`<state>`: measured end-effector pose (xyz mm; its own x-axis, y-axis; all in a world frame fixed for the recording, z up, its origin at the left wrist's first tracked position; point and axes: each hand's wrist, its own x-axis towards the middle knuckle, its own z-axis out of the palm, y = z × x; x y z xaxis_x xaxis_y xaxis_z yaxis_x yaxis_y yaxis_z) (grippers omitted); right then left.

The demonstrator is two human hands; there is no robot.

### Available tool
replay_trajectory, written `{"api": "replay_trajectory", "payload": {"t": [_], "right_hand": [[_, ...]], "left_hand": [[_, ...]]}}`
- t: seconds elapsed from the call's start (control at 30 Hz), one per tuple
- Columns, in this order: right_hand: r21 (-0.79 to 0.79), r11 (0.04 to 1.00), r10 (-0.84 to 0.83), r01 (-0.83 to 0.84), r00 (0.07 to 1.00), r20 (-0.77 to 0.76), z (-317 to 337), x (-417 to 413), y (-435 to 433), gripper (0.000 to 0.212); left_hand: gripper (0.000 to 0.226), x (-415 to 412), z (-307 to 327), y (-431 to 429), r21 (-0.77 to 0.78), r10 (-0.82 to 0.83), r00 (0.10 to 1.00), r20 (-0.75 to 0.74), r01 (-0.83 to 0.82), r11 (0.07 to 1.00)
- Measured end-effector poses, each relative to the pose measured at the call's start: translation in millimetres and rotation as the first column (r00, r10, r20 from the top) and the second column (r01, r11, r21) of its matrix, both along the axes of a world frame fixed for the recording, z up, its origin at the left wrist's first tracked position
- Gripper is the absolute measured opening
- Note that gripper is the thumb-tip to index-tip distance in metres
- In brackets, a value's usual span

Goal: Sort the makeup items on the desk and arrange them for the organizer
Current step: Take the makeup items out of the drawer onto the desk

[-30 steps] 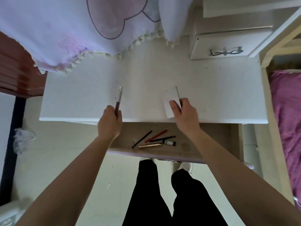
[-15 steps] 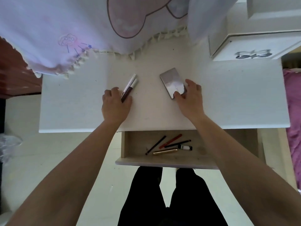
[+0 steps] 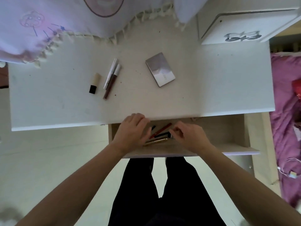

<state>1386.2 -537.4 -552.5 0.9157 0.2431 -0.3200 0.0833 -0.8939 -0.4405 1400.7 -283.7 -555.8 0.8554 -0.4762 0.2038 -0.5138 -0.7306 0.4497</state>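
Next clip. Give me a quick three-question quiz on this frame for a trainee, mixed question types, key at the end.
1. True or false: the silver compact lies on the desk, outside the open drawer.
2. Multiple choice: where are the left hand and right hand?
A. Over the open drawer, at the pencils there.
B. Flat on the desk top.
C. Hanging at the person's sides.
3. Short answer: what lies just left of the two pens on the desk?
Key: 1 true. 2 A. 3 the lipstick.
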Motion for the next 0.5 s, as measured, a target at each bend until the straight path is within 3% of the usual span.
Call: {"api": "replay_trajectory", "payload": {"t": [0.07, 0.13, 0.2, 0.27, 0.37, 0.5], "right_hand": [[-0.141, 0.988, 0.015, -0.058, 0.957, -0.291, -14.5, -8.9, -17.4, 0.030], [-0.188, 0.975, 0.015, -0.118, 0.880, -0.475, -27.2, -10.3, -31.1, 0.045], [-0.198, 0.965, 0.055, -0.173, 0.869, -0.492, -38.8, -8.5, -38.5, 0.055], [-0.225, 0.941, 0.139, -0.252, 0.896, -0.422, -50.2, -3.9, -39.6, 0.064], [-0.251, 0.892, 0.300, -0.376, 0.908, -0.294, -62.9, 5.4, -30.1, 0.084], [-0.305, 0.796, 0.449, -0.523, 0.848, -0.280, -75.5, 9.9, -11.3, 0.084]], "left_hand": [[0.025, -17.4, -13.1, -12.1, 0.100, -0.084, 0.963, -0.257, 0.113, 0.989], [0.042, -23.9, -26.2, -23.7, 0.321, 0.090, 0.809, -0.580, 0.126, 0.939], [0.064, -20.9, -39.1, -32.2, 0.487, 0.303, 0.613, -0.729, 0.155, 0.859], [0.081, -17.0, -52.6, -40.5, 0.524, 0.373, 0.536, -0.758, 0.159, 0.837], [0.084, -16.3, -73.1, -54.2, 0.558, 0.351, 0.617, -0.705, 0.176, 0.811], [0.055, -18.9, -88.7, -66.4, 0.611, 0.290, 0.720, -0.630, 0.229, 0.757]]}}
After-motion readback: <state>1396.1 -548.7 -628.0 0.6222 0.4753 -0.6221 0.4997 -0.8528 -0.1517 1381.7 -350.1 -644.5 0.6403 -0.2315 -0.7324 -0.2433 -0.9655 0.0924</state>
